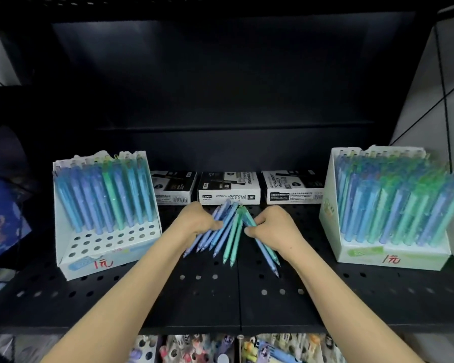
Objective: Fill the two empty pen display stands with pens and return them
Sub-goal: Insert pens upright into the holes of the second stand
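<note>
Two white pen display stands sit on a black perforated shelf. The left stand has pens in its back rows and several open holes in front. The right stand is packed with blue and green pens. Between them, my left hand grips a fanned bunch of blue and green pens, tips pointing toward me. My right hand pinches a few pens at the bunch's right side.
Three black-and-white permanent marker boxes stand along the back of the shelf behind my hands. Dark blue packaged goods sit at the far left. A lower shelf with colourful items shows below the front edge.
</note>
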{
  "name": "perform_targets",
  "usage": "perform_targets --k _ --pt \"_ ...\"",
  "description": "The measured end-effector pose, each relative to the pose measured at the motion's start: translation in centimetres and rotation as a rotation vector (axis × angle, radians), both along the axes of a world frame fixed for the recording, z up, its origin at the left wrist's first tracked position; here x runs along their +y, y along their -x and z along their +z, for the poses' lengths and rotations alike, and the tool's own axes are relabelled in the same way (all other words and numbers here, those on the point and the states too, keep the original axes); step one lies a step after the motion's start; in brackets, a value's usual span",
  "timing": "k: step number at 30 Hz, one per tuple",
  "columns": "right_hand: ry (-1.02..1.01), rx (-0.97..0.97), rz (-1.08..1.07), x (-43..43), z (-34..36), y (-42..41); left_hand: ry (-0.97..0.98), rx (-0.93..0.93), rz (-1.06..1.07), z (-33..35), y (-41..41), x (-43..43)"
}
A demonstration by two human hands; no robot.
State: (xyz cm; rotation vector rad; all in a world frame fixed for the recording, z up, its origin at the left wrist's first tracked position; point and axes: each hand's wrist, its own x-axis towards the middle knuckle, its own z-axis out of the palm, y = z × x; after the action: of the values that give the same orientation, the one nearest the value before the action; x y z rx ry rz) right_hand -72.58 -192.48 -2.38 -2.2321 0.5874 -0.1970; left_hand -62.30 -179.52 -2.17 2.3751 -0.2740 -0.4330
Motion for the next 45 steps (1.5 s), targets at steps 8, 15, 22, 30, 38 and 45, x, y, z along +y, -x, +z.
perform_targets --k 8,15,22,30,38,45 --pt "-0.414 -0.211 0.039 0.0 1.7 1.2 0.489 0.039 0.03 0.7 2.9 1.3" --pt "-0.719 -0.408 0.122 1.6 2.6 1.5 0.576 -0.019 -0.135 2.9 7.1 3.6" --pt "-0.73 -0.524 0.22 6.9 3.7 1.4 0.736 0.014 -0.193 3.9 9.7 6.0" --pt "-0.62 -0.682 0.277 11.6 5.6 0.3 0.729 -0.177 0.095 4.9 8.7 13.2" --pt "-0.491 -0.667 0.395 16.2 6.7 -2.8 0.782 -0.29 0.312 5.0 6.8 21.4" --pt "-0.253 -0.663 0.417 19.2 5.9 -5.8 0.767 -0.343 0.365 3.6 5.8 22.9"
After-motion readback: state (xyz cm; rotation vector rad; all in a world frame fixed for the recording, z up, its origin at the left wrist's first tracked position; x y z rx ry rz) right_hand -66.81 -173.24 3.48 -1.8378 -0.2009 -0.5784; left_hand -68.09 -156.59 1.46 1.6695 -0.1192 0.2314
